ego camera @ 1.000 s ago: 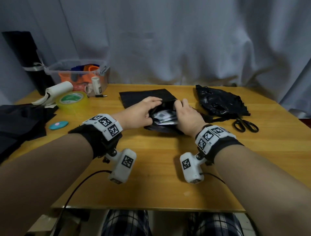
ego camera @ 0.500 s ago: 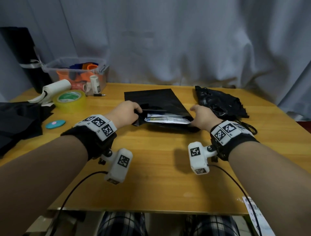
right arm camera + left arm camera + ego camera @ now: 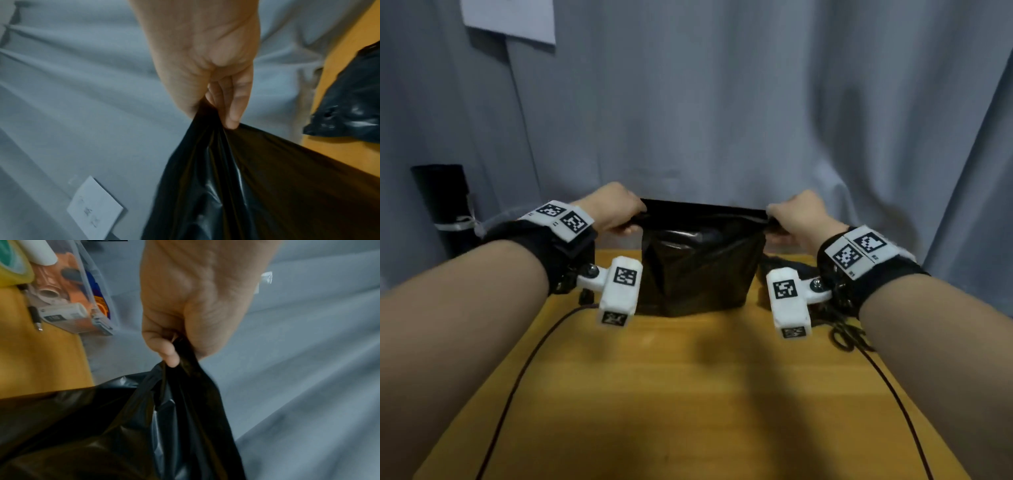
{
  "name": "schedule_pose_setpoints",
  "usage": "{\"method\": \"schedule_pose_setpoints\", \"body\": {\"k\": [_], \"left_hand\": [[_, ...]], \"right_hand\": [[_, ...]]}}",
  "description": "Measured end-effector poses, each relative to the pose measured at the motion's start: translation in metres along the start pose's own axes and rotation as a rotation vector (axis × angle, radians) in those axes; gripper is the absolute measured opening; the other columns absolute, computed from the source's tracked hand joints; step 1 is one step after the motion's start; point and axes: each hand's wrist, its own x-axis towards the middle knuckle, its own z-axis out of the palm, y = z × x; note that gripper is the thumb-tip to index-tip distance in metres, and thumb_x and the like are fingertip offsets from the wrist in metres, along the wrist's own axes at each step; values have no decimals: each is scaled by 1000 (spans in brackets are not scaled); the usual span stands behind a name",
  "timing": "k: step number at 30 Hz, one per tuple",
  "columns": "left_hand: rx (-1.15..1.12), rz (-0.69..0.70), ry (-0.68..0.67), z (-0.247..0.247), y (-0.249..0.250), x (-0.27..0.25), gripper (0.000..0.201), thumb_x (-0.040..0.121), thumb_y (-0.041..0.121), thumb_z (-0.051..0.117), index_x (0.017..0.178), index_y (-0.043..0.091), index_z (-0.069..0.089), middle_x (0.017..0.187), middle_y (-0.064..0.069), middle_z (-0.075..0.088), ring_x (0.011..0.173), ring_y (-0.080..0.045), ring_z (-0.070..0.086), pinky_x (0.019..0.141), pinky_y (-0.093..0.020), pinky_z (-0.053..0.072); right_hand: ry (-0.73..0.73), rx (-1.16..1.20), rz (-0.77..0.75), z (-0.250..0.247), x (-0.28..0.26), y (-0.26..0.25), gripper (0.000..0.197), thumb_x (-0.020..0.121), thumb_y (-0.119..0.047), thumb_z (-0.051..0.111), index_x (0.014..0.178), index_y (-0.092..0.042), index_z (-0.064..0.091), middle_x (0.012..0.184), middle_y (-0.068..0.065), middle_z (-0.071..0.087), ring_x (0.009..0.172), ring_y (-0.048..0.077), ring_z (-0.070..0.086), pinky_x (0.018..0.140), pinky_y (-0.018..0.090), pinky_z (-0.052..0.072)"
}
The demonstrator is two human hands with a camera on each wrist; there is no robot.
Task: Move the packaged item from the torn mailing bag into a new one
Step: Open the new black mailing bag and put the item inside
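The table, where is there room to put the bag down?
Bare wood lies on the table nearer than the black bag, between the forearms. Crowded: scissors on the right, the clear box at back left.

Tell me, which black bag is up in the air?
The smooth black bag, which both the left hand and the right hand pinch by its top corners. The crumpled bag lies on the table.

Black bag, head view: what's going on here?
A person holds a black mailing bag upright above the wooden table, mouth up. The left hand pinches one top corner and the right hand pinches the other, stretching the mouth taut. The bag bulges, but the packaged item cannot be seen. A second, crumpled black bag lies on the table to the right, beside scissors.
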Motion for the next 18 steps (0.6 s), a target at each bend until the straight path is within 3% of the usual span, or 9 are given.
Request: {"method": "schedule_pose_setpoints", "body": {"k": [2,4,6,9,14,18], "left_hand": [[-94,17,53,-12,20,6,17,89,2,48,78,3,62,36,0,52,23,-5,42,30,-12,35],[-176,36,120,-17,38,10,23,88,0,46,68,5,55,37,-3,52,24,-5,43,30,-12,34],[-189,48,129,-19,49,13,25,89,-1,43,67,6,52,41,-5,53,25,-5,45,31,-13,36],[-224,22,111,-23,55,17,22,88,0,46,68,4,53,33,-3,50,24,-6,45,31,-11,37],[-279,32,102,-15,53,29,22,90,3,45,71,3,55,54,-11,52,25,-6,43,32,-11,37],[-316,-4,111,0,51,46,22,92,1,40,73,1,52,60,-13,51,23,-5,45,30,-12,38]], "right_hand": [[81,52,-82,-10,2,-29,17,74,-1,62,63,-5,49,63,14,54,64,36,66,56,47,58],[145,57,-146,-17,2,-50,24,75,-4,61,58,-8,44,60,9,49,66,38,65,62,51,58],[173,77,-174,-23,6,-59,29,77,-5,60,56,-9,40,58,8,45,63,39,64,64,53,58],[179,73,-167,-28,9,-62,30,79,-4,60,57,-9,40,60,10,49,62,39,66,65,52,59],[208,97,-149,-28,18,-49,22,79,-6,56,62,-10,42,64,17,58,50,31,64,64,49,59],[180,155,-97,-19,34,-40,23,82,-4,54,63,-9,41,68,11,50,52,28,60,67,46,60]]}}
